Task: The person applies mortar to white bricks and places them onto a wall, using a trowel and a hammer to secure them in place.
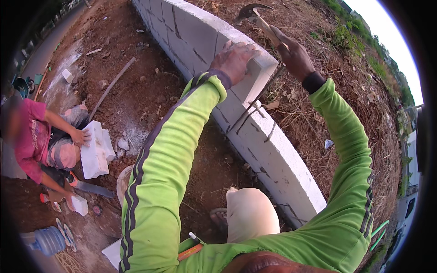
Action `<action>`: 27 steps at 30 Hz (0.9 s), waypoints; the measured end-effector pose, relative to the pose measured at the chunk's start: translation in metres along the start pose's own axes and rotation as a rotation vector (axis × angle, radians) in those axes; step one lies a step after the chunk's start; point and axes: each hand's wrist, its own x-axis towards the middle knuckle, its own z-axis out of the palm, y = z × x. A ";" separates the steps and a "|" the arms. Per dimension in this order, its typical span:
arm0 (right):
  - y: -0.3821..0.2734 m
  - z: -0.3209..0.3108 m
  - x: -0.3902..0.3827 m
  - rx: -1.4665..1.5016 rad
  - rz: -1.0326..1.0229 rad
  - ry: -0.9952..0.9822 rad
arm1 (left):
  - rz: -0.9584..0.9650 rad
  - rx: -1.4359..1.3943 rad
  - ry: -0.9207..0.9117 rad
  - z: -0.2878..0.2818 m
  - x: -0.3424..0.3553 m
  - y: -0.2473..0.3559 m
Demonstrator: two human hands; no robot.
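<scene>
A wall of white lightweight concrete blocks (277, 154) runs from the top of the view down to the lower right, stepped up by one course at its far part. My left hand (233, 63) lies over the top edge of the end block (258, 77) of that upper course, fingers bent over it. In my right hand (297, 58), just beyond the block's end, is a hammer (265, 28) with a wooden handle. Its dark, curved head is raised above the wall's far side. Thin steel bars (257, 98) stick out by the step.
On the left a co-worker in a pink shirt (34, 127) sits with hands on a white block (94, 150) and a smaller piece (80, 205). Nearby lie a long-bladed tool (93, 188) and a blue water bottle (48, 241). Dry grass and soil (337, 104) border the wall's right side.
</scene>
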 end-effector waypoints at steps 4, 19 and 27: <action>0.003 -0.010 0.004 -0.120 0.102 -0.133 | -0.037 0.002 -0.058 -0.008 0.000 0.004; -0.028 -0.078 -0.067 0.114 0.282 0.072 | 0.019 -0.012 0.014 -0.013 0.012 -0.041; -0.023 -0.071 -0.084 0.025 0.276 -0.099 | -0.044 -0.115 -0.064 -0.015 0.019 -0.048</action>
